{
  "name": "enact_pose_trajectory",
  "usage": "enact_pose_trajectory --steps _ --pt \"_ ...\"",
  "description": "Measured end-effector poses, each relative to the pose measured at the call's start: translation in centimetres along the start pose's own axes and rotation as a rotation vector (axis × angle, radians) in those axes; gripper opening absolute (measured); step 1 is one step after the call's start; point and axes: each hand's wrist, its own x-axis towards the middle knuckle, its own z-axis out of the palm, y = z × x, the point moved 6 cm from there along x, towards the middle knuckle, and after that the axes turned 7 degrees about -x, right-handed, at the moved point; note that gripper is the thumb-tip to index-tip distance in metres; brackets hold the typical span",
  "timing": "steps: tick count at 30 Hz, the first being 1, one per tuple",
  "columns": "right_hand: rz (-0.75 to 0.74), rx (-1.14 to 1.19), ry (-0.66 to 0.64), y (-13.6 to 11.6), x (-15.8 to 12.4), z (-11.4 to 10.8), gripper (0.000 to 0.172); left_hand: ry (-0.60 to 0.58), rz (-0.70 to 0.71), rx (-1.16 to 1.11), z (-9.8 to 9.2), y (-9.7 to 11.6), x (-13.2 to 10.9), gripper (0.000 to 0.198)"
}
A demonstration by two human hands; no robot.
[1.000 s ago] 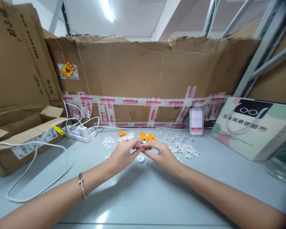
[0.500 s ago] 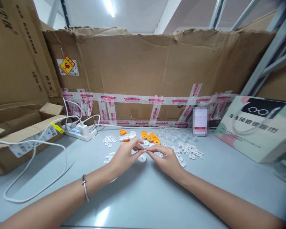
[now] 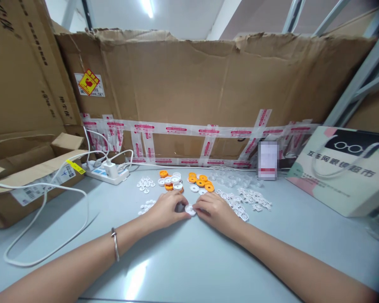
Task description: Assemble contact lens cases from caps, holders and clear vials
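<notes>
A small round white plastic piece [image 3: 190, 210] lies on the grey table between my two hands. My left hand [image 3: 168, 209] curls in from the left, its thumb and fingertips closed at the piece's near left edge. From the right, my right hand [image 3: 215, 209] bends its fingers down onto the other edge. Whether a smaller part sits under those fingertips is hidden. Just beyond are white and orange wheel-like parts [image 3: 201, 183], and white ones [image 3: 177, 186] are stacked by my left fingers. White spoked pieces [image 3: 244, 216] lie beside my right hand.
Small white pieces [image 3: 146, 182] lie at the left, with clear plastic parts [image 3: 230, 179] at the back. A power strip [image 3: 113, 174] with white cables and an open carton [image 3: 34, 181] stand left. At the right are a phone-like upright object [image 3: 268, 160] and a paper bag [image 3: 341, 172].
Both hands have come down from a fingertip pinch above the table to the round white piece. They now hold its two sides. The view has shifted slightly.
</notes>
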Motion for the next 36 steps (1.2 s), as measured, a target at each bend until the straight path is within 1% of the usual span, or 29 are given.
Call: enact_pose_trajectory --steps 4,8,13,25,36 --pt "-0.011 0.005 -0.002 -0.15 -0.01 -0.19 0.008 0.002 -0.015 0.005 0.05 -0.04 -0.06 0.027" --pt "-0.021 0.004 -0.001 -0.21 0.04 -0.24 0.007 0.003 -0.028 -0.002 0.23 0.06 -0.10 0.039" --pt "-0.026 0.025 -0.010 -0.21 -0.08 -0.25 0.008 0.000 -0.010 0.000 0.48 0.20 -0.08 0.031" --pt "-0.058 0.055 -0.057 -0.46 -0.16 -0.19 0.013 -0.010 -0.028 -0.016 0.36 0.23 -0.09 0.031" --pt "-0.040 0.064 -0.096 -0.43 -0.27 -0.23 0.016 -0.004 -0.032 -0.050 0.39 -0.04 -0.15 0.031"
